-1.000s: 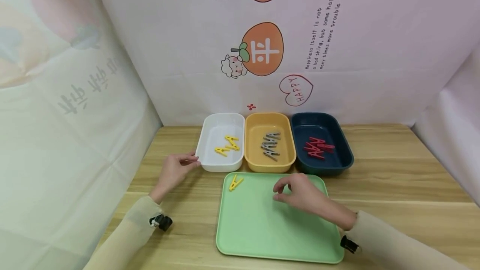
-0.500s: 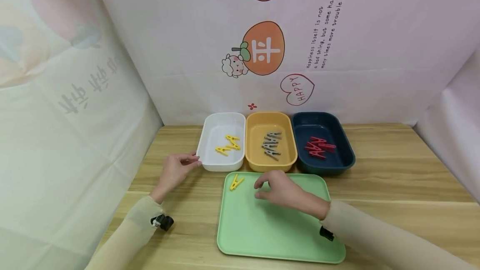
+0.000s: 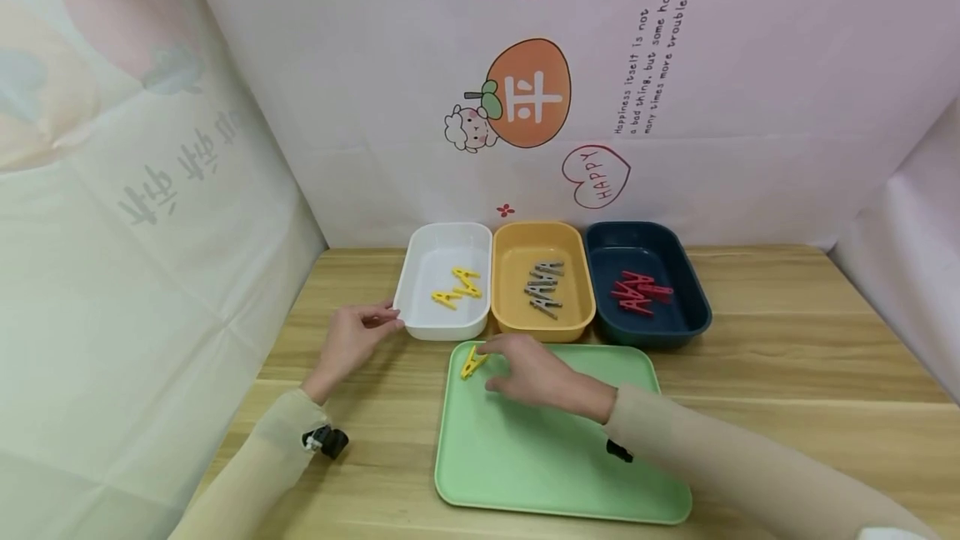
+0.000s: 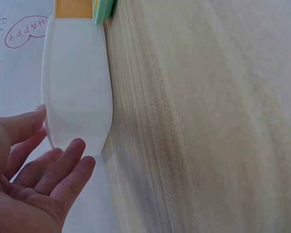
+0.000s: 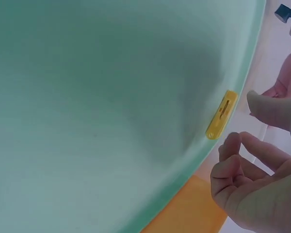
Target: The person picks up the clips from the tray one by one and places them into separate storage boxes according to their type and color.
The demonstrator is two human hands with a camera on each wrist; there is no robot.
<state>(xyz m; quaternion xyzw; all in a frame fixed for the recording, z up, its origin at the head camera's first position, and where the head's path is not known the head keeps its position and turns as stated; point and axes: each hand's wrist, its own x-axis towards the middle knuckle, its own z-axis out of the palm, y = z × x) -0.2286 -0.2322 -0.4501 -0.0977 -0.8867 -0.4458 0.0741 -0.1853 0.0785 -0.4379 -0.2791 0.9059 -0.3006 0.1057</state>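
My right hand (image 3: 528, 369) hovers over the green tray (image 3: 562, 473), its thumb and index finger parted beside a yellow clothespin (image 3: 471, 363). That clothespin lies near the tray's far left corner, and the index fingertip overlaps it in the head view. In the right wrist view, the clothespin (image 5: 222, 114) shows near the tray's edge, clear of the fingers. My left hand (image 3: 351, 344) touches the near left corner of the white bin (image 3: 442, 332). In the left wrist view, its thumb tip is at the bin's rim while the other fingers lie loosely by the end wall.
Yellow clothespins (image 3: 467, 290) lie in the white bin. Beside it stand a yellow-orange bin (image 3: 543, 332) with several grey clothespins (image 3: 544, 283) and a dark blue bin (image 3: 652, 338) with red clothespins (image 3: 637, 293). A printed cloth (image 3: 375, 107) rises behind the bins.
My right hand has moved left across the tray to the yellow clothespin, its thumb and index finger spreading wider. My left hand has stayed at the white bin.
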